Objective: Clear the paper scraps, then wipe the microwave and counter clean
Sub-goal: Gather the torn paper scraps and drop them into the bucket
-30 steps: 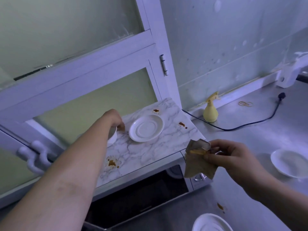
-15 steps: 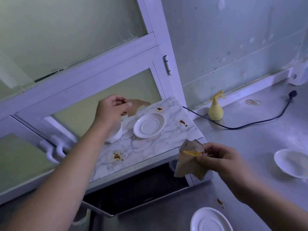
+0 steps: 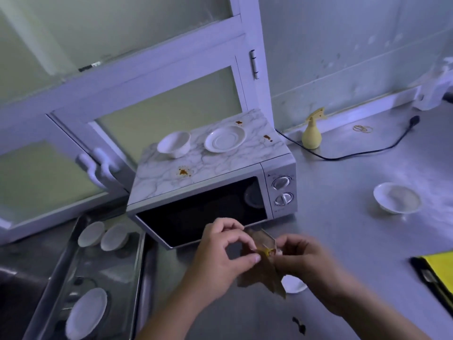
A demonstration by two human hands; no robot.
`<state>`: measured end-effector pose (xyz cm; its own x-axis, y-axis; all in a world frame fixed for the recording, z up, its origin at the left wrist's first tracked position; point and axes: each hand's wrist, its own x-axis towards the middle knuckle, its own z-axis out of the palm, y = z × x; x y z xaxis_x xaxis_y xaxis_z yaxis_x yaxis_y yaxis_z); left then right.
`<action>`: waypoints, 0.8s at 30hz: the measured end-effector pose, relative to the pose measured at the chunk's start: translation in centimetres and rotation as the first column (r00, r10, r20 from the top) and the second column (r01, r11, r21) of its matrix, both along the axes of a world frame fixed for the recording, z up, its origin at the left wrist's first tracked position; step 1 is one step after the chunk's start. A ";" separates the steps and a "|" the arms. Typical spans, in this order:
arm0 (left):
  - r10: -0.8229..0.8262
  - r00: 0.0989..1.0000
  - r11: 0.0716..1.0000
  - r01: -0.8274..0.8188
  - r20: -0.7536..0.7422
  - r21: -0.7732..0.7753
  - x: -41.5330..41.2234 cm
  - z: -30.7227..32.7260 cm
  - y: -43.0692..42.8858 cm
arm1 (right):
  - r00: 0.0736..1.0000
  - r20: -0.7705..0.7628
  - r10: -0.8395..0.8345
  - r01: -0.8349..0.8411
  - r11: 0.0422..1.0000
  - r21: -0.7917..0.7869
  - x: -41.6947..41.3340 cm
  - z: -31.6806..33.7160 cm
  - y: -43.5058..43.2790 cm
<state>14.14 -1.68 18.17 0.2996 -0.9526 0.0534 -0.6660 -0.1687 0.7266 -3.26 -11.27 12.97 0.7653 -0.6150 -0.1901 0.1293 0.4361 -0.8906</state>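
Both hands meet low in front of the microwave [image 3: 210, 173], whose marble-patterned top carries several orange-brown stains. My right hand [image 3: 304, 261] grips a bunch of brown paper scraps [image 3: 263, 273] with a yellow smear on them. My left hand [image 3: 220, 251] pinches the same bunch from the left, thumb and fingers curled onto it. The scraps hang above the steel counter [image 3: 343, 229]. A white bowl [image 3: 174, 144] and a white saucer [image 3: 224, 138] stand on the microwave top.
A yellow spray bottle [image 3: 311, 133] and a black power cord [image 3: 367, 153] lie behind the microwave. A white bowl [image 3: 397, 198] sits at right, a white dish [image 3: 294, 285] under the scraps, a yellow-and-black object [image 3: 438, 271] at far right. A steel tray [image 3: 83, 273] with dishes sits at left.
My left hand came down from the microwave top with a brown scrap and joined the right hand's bunch. My view dropped and pulled back, showing the whole microwave.
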 end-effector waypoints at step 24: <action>-0.286 0.664 0.782 0.578 -0.691 0.232 -26.2 -13.3 12.3 | 0.704 -0.460 -0.541 0.539 0.829 -0.151 -27.4 -6.5 24.5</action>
<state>-12.05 10.62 4.87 -0.3262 -0.8604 -0.3916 -0.1952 -0.3440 0.9184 -30.65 13.19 6.45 0.1196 -0.8971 -0.4254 -0.0859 0.4175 -0.9046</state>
